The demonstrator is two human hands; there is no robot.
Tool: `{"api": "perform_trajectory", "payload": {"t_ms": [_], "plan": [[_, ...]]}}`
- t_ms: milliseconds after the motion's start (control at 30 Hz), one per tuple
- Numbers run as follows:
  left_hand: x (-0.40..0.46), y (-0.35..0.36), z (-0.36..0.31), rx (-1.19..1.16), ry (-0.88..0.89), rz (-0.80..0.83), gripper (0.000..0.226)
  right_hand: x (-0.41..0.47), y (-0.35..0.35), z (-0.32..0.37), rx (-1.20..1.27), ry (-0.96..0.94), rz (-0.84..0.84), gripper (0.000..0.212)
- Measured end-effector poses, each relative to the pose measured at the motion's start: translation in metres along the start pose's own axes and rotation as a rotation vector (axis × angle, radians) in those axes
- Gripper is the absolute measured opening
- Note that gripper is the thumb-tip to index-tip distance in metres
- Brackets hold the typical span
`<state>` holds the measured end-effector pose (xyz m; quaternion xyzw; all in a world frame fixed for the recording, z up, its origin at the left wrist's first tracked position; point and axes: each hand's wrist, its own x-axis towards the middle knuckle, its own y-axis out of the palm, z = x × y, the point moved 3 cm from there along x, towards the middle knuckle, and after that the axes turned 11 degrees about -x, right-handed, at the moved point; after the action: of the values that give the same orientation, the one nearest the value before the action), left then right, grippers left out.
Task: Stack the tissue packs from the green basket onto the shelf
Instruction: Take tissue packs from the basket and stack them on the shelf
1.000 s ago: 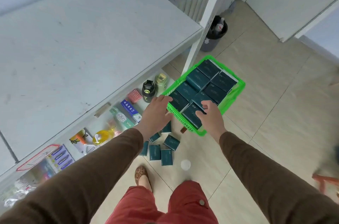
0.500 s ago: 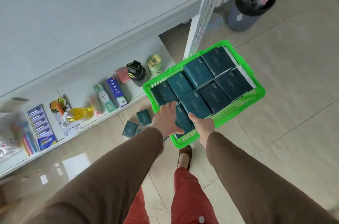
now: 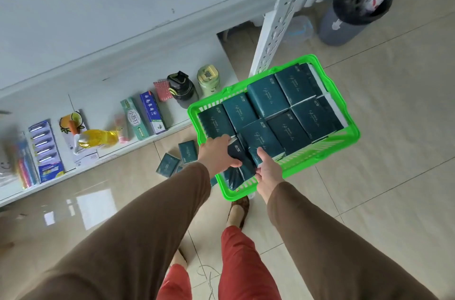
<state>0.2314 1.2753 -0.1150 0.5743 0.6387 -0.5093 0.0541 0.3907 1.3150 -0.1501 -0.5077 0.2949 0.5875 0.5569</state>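
The green basket (image 3: 344,137) stands on the tiled floor beside the white shelf post, filled with several dark teal tissue packs (image 3: 268,96). At its near left corner my left hand (image 3: 216,153) is closed over the top of one dark pack (image 3: 237,152). My right hand (image 3: 267,170) grips the neighbouring pack (image 3: 256,158) from the right, thumb on top. The lower ends of both packs are hidden by my hands. The white lower shelf (image 3: 103,85) runs along the left.
Toothpaste boxes (image 3: 142,116), a yellow bottle (image 3: 98,138), a black bottle (image 3: 183,90) and a green cup (image 3: 208,80) line the lower shelf. Loose teal packs (image 3: 177,159) lie on the floor by the basket. A lined bin (image 3: 354,8) stands at the back right.
The view has dropped closer to the basket. Both hands have moved from the basket's near rim onto packs in its near left corner and closed on them.
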Motion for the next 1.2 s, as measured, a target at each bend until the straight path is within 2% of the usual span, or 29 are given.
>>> {"api": "perform_trajectory", "payload": {"t_ms": [33,100,267,433,567,667,800,933,1100,1200], "plan": [[-0.006,-0.009,0.004,-0.061,-0.004,0.0,0.066,-0.008,-0.002,0.002,-0.003,-0.016,0.004,0.038],[-0.026,-0.03,0.018,-0.201,-0.018,-0.027,0.058,-0.031,-0.001,0.005,-0.008,-0.072,0.018,0.033],[-0.109,-0.107,0.083,-0.451,-0.02,-0.157,0.057,-0.121,0.039,-0.002,-0.024,-0.281,0.154,0.03],[-0.234,-0.195,0.189,-0.547,0.027,-0.369,0.061,-0.244,0.13,-0.04,-0.177,-0.583,0.35,0.03],[-0.341,-0.256,0.296,-0.528,0.023,-0.513,0.052,-0.34,0.218,-0.089,-0.253,-0.739,0.511,0.026],[-0.412,-0.301,0.372,-0.513,-0.016,-0.652,0.055,-0.402,0.287,-0.123,-0.298,-0.81,0.627,0.024],[-0.478,-0.361,0.452,-0.48,-0.046,-0.808,0.052,-0.469,0.372,-0.152,-0.388,-0.888,0.694,0.027],[-0.508,-0.415,0.518,-0.497,-0.024,-0.894,0.044,-0.509,0.455,-0.162,-0.462,-0.955,0.757,0.035],[-0.505,-0.486,0.59,-0.359,-0.043,-0.985,0.046,-0.535,0.557,-0.156,-0.517,-1.025,0.805,0.034],[-0.497,-0.533,0.631,-0.367,-0.068,-1.0,0.046,-0.546,0.621,-0.143,-0.569,-1.075,0.808,0.036]]}}
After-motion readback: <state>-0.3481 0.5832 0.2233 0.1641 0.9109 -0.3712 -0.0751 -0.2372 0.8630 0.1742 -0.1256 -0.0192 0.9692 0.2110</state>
